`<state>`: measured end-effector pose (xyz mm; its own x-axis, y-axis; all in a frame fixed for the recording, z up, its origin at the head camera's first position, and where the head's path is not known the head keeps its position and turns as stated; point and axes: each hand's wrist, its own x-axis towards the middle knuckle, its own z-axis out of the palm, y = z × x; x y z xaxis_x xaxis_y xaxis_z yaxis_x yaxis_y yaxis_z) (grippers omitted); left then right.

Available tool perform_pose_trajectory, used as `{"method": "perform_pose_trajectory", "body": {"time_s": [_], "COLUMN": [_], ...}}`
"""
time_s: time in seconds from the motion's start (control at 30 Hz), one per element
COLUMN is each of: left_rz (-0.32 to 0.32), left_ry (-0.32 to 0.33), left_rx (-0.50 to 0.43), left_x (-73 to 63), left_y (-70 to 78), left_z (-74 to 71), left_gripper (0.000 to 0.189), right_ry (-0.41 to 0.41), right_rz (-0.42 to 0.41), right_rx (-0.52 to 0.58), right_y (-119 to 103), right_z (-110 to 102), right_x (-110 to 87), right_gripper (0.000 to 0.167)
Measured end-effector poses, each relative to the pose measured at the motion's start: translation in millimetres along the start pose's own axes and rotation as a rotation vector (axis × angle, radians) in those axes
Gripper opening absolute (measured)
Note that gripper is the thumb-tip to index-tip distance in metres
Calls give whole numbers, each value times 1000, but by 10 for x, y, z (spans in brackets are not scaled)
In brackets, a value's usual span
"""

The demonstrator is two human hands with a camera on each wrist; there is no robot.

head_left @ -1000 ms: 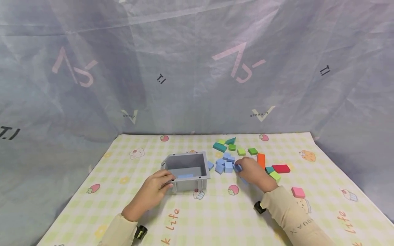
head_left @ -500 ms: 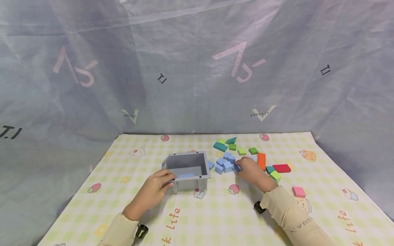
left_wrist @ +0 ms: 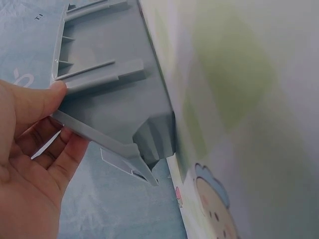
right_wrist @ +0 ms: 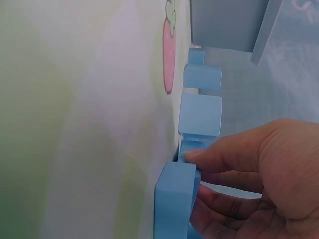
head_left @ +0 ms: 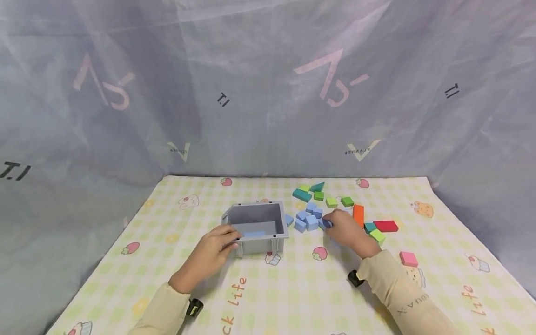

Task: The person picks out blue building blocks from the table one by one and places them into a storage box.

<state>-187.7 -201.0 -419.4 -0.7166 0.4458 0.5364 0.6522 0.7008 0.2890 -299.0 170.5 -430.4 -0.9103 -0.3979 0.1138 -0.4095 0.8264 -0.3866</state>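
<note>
My left hand [head_left: 215, 249] grips the near left corner of a grey plastic bin [head_left: 257, 245]. In the left wrist view the thumb lies on the outer side of its rim [left_wrist: 94, 130] and the fingers are on the other side. A flat light-blue piece [head_left: 254, 234] lies inside the bin. Right of the bin, my right hand [head_left: 345, 230] pinches a blue block [head_left: 327, 224], mostly hidden by the fingers. A larger blue block [right_wrist: 174, 199] stands right by the fingertips in the right wrist view. Several blue cubes [head_left: 311, 222] are clustered between the hand and the bin.
Behind the cubes lie green blocks [head_left: 331, 202] and teal blocks [head_left: 302, 195]. An orange block [head_left: 358, 216], a red block [head_left: 385, 226], a lime block [head_left: 377, 236] and a pink block [head_left: 408, 258] lie to the right. A grey curtain [head_left: 268, 116] hangs behind the patterned tablecloth [head_left: 268, 298].
Near the right fingertips, the front blue cubes have shifted and turned slightly. The right hand stays almost in place among the blocks. The left hand keeps its hold on the bin.
</note>
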Motion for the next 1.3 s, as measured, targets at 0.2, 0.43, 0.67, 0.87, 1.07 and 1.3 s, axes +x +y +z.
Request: {"method": "perform_pose_trajectory", "body": {"time_s": [0.2,0.43,0.67,0.87,1.07,1.3], "left_rz": [9,0,9,5,-3,-6], "left_ry": [13,1,-3,3,-13,6], "left_rx": [31,33,27,26,23,70], "left_x": [25,30,18,-2,-1,3], "left_y": [-1,-3,-12,-17,-5,-1], "left_z": [2,3,12,3,4,35], "left_gripper": [21,22,21,22,20,20], "right_ry": [29,121,221,260,181,8], "right_rz": [20,-14,-55,-191,-259,-444], "right_rx": [0,43,80,149,202,240], "right_y": [40,-21,-399,-919,-1338,-1487], "right_z": [-83,-169,-315,-336,-154,192], "right_x": [-4,-27,-15,155,296,425], "right_gripper": [30,32,36,36,35,32]}}
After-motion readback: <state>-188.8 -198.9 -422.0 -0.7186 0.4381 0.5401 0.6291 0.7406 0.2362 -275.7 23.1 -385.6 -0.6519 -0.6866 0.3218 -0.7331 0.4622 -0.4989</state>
